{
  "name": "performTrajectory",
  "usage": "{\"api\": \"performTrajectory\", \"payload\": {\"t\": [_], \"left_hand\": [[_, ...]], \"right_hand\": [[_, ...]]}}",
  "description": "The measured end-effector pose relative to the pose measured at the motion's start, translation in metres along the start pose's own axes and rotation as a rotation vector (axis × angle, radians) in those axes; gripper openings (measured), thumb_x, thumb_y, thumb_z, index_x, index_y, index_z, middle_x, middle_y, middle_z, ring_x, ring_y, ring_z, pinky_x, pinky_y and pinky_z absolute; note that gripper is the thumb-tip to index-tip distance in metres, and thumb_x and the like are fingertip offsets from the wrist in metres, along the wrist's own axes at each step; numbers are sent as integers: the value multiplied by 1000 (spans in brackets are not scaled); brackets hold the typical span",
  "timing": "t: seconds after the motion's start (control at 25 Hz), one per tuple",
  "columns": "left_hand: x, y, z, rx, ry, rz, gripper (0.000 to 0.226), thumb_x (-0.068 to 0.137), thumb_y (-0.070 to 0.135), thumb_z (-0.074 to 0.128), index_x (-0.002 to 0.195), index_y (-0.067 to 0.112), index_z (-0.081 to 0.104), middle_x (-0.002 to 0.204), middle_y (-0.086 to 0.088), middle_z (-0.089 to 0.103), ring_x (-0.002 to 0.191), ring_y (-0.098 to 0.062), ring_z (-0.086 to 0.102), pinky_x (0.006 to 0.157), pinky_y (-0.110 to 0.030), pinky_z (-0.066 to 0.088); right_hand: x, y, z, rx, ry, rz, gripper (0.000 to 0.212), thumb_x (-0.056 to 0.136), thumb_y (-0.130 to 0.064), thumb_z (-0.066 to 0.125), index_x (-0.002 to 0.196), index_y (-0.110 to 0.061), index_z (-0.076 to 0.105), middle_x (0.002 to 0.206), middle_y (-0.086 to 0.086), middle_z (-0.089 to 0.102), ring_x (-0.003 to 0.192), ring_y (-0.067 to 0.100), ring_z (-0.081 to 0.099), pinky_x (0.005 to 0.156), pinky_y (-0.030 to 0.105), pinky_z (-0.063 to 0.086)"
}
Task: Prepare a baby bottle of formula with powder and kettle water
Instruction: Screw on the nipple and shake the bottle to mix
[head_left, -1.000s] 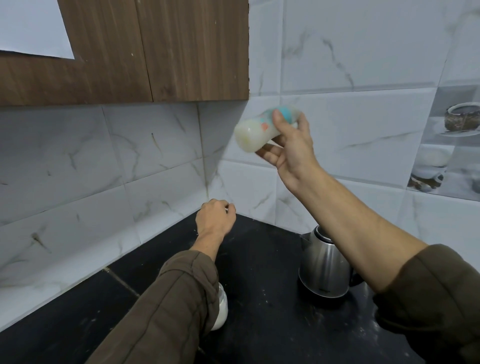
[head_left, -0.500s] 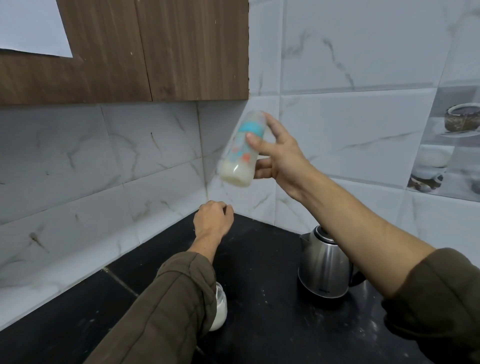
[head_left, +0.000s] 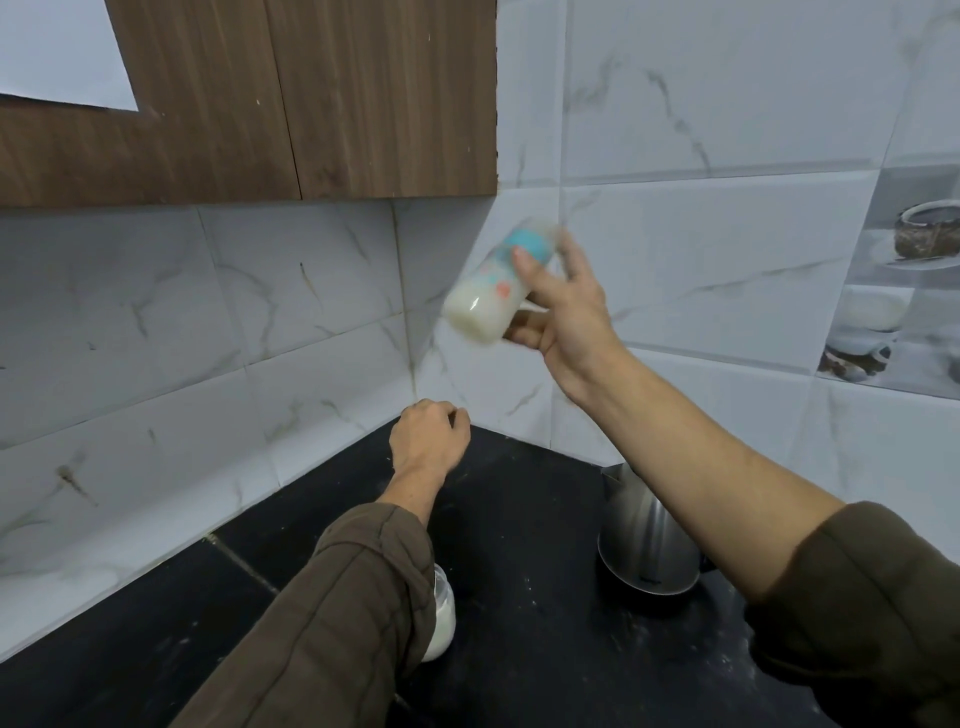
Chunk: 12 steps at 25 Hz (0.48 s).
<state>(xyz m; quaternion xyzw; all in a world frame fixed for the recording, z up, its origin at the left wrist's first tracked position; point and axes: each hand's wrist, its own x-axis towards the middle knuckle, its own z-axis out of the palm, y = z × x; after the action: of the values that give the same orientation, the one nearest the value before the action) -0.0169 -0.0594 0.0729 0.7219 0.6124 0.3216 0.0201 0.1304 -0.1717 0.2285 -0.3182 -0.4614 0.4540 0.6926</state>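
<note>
My right hand (head_left: 563, 312) holds a baby bottle (head_left: 488, 291) raised in front of the tiled wall, tilted with its base down-left. The bottle has a teal band and holds milky white liquid; it is blurred. My left hand (head_left: 426, 436) hangs over the black counter (head_left: 519, 623) in a loose fist; whether it holds anything cannot be seen. A steel kettle (head_left: 647, 545) stands on the counter under my right forearm. A clear jar with white powder (head_left: 441, 618) sits on the counter, mostly hidden behind my left sleeve.
A wooden wall cabinet (head_left: 260, 98) hangs above at the upper left. White marble tiles (head_left: 701, 249) cover both walls meeting at the corner. White powder specks dot the counter near the kettle.
The bottle in my right hand has swung from lying sideways to tilted base-down, then shifted slightly right. My left hand has stayed in place.
</note>
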Motion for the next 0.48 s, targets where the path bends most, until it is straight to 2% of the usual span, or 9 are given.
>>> {"api": "performTrajectory", "payload": {"t": [0.08, 0.12, 0.24, 0.28, 0.32, 0.4, 0.48], "left_hand": [[2, -4, 0, 10, 0, -13, 37, 104, 37, 48, 98, 18, 79, 95, -6, 73, 87, -26, 65, 72, -36, 54], [2, -5, 0, 11, -3, -19, 38, 104, 38, 48, 97, 18, 80, 95, -6, 73, 87, -27, 66, 74, -37, 56], [5, -4, 3, -10, -14, -23, 36, 105, 38, 51, 97, 17, 79, 88, -3, 71, 81, -22, 66, 76, -40, 60], [5, -3, 4, -13, -15, -22, 36, 105, 38, 51, 97, 17, 79, 87, -2, 71, 80, -21, 66, 76, -40, 61], [5, -1, 4, -12, -12, -20, 36, 105, 38, 51, 97, 17, 79, 87, -2, 71, 80, -21, 66, 76, -39, 60], [5, 0, 3, -9, -9, -19, 37, 104, 37, 49, 98, 18, 80, 92, -3, 72, 82, -22, 64, 74, -36, 56], [5, 0, 3, -6, -7, -16, 36, 104, 37, 48, 99, 19, 80, 93, -5, 73, 82, -22, 61, 71, -34, 51]], "right_hand": [[11, -7, -2, 157, 137, -31, 78, 98, -24, 75, 161, -35, 31, 136, 16, 66, 96, 35, 79, 77, 45, 65], [12, -9, -3, 136, 119, -35, 78, 98, -24, 75, 161, -35, 30, 136, 16, 66, 96, 35, 79, 78, 46, 65], [-5, -4, -3, -161, -139, -37, 73, 97, -21, 75, 157, -37, 37, 130, 16, 70, 94, 33, 78, 71, 40, 63], [-8, -2, -3, -189, -183, -59, 72, 97, -20, 75, 156, -37, 39, 127, 16, 71, 93, 33, 78, 68, 38, 63], [-6, -3, -2, -147, -143, -77, 72, 97, -21, 75, 157, -36, 38, 126, 15, 71, 91, 33, 78, 68, 39, 63], [5, -10, -1, 76, 58, -73, 75, 98, -23, 75, 160, -34, 35, 129, 16, 69, 90, 33, 79, 73, 43, 64], [15, -13, -2, 176, 107, -58, 76, 98, -26, 75, 160, -33, 33, 133, 17, 67, 94, 35, 79, 78, 45, 64]]}}
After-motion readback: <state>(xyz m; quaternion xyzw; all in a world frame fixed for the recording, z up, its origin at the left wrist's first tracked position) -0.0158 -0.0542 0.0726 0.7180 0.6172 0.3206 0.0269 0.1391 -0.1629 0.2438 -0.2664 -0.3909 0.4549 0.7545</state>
